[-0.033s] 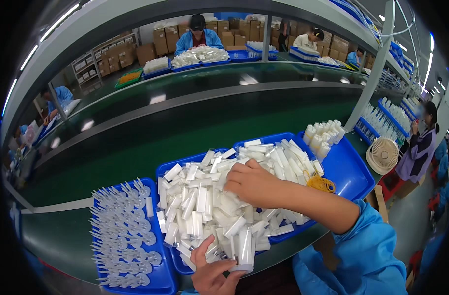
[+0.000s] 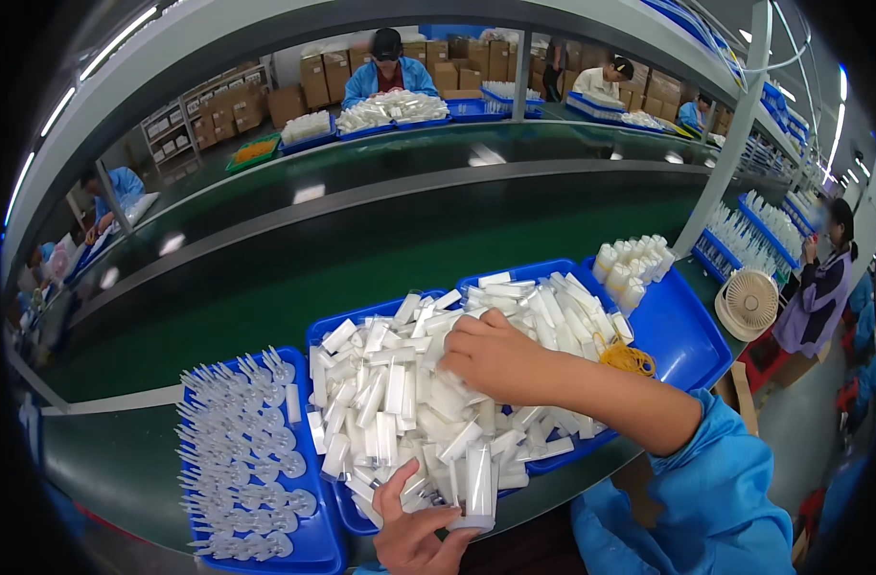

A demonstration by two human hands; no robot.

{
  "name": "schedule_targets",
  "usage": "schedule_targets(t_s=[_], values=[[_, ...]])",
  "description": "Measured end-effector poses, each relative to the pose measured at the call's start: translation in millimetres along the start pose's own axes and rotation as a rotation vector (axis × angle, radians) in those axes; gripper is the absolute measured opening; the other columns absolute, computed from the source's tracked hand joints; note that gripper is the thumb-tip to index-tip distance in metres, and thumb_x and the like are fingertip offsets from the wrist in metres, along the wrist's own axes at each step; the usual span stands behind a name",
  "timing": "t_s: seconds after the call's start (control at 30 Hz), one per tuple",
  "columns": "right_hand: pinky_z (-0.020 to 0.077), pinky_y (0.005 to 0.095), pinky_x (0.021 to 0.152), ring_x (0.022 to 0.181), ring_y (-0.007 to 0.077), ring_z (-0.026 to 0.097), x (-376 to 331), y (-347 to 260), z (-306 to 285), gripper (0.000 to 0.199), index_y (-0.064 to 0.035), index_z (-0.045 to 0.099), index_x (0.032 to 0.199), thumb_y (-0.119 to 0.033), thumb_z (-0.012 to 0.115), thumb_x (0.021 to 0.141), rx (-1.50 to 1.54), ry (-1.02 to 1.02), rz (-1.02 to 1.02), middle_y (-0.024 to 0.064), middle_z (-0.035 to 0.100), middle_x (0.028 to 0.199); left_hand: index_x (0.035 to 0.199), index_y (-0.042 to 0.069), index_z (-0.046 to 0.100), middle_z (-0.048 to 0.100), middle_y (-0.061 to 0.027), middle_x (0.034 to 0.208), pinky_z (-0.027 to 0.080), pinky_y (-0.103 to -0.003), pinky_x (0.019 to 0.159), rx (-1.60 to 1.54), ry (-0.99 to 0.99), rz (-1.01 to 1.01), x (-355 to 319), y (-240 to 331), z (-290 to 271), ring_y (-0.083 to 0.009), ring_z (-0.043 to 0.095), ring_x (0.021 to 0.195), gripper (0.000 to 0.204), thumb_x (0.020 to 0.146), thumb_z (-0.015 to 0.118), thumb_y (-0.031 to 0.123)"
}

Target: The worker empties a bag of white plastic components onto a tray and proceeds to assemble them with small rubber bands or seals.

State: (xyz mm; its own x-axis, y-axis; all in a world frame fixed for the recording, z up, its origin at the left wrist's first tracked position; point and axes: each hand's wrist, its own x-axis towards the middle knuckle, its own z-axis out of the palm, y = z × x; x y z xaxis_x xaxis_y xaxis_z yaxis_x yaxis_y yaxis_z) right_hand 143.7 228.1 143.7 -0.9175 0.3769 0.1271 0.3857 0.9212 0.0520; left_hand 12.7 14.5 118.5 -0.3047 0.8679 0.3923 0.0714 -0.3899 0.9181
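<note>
Our left hand (image 2: 414,532) held a clear upright tube (image 2: 478,484) at the tray's (image 2: 692,350) near edge; our right hand (image 2: 491,356) lay curled, fingers closed over the heaped white tubes (image 2: 390,393).

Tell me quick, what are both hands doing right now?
Left hand: closed on a clear plastic tube, held upright.
Right hand: fingers curled into the pile of white tubes; what it grips cannot be told.

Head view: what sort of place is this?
Most likely a factory assembly or packing line. A long green conveyor belt runs past blue trays heaped with small white plastic parts, stacked cardboard boxes line the back, and other workers sit across.
</note>
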Motion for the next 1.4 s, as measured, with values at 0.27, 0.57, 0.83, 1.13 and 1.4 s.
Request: schedule_targets(t_s=[0.27, 0.57, 0.83, 1.13, 1.4], values=[[0.0377, 0.0174, 0.048, 0.059, 0.0034, 0.049, -29.4, -29.2, -20.7, 0.027, -0.0071, 0.045, 0.093, -0.011, 0.068, 0.078, 1.533, 0.282, 0.503, 0.0023, 0.055, 0.080, 0.077, 0.008, 0.066, 0.064, -0.0071, 0.073, 0.032, -0.050, 0.090, 0.256, -0.151, 0.383, 13.0, -10.6, 1.1, -0.0265, 0.058, 0.080, 0.012, 0.066, 0.066, 0.003], [0.0377, 0.0184, 0.053, 0.065, 0.0043, 0.047, -48.2, -49.1, -26.4, 0.023, -0.0076, 0.045, 0.105, -0.020, 0.055, 0.089, 1.891, 0.134, 0.590, 0.0005, 0.052, 0.081, 0.077, 0.009, 0.067, 0.064, -0.0055, 0.074, 0.032, -0.045, 0.089, 0.290, -0.184, 0.372, 14.3, -12.3, 11.8, -0.0213, 0.060, 0.074, 0.013, 0.067, 0.066, 0.001], [0.0397, 0.0266, 0.063, 0.070, 0.0130, 0.050, -67.8, -41.4, -47.2, 0.018, -0.0043, 0.043, 0.098, -0.021, 0.044, 0.093, 1.053, 0.101, 0.234, 0.0050, 0.051, 0.080, 0.078, 0.010, 0.067, 0.064, -0.0057, 0.075, 0.032, -0.046, 0.089, 0.282, -0.276, 0.340, 16.6, -15.8, 3.6, -0.0233, 0.057, 0.078, 0.014, 0.066, 0.066, 0.002], [0.0365, 0.0316, 0.075, 0.079, 0.0192, 0.048, -74.2, -51.2, -48.0, 0.016, -0.0066, 0.044, 0.096, -0.022, 0.043, 0.093, 1.250, -0.069, 0.173, 0.0074, 0.050, 0.080, 0.073, 0.011, 0.063, 0.062, -0.0045, 0.084, 0.032, -0.046, 0.087, 0.295, -0.320, 0.455, 13.1, -13.9, 1.3, -0.0334, 0.046, 0.098, 0.005, 0.070, 0.065, 0.008], [0.0292, 0.0383, 0.091, 0.102, 0.0263, 0.046, -49.9, -37.1, -45.0, 0.026, -0.0078, 0.049, 0.105, -0.029, 0.047, 0.090, 1.040, -0.174, -0.097, 0.0114, 0.051, 0.102, 0.077, 0.008, 0.060, 0.058, -0.0134, 0.095, 0.028, -0.049, 0.093, 0.362, -0.196, 0.294, 13.2, -16.9, -0.5, -0.0378, 0.043, 0.108, 0.020, 0.085, 0.057, 0.026]])
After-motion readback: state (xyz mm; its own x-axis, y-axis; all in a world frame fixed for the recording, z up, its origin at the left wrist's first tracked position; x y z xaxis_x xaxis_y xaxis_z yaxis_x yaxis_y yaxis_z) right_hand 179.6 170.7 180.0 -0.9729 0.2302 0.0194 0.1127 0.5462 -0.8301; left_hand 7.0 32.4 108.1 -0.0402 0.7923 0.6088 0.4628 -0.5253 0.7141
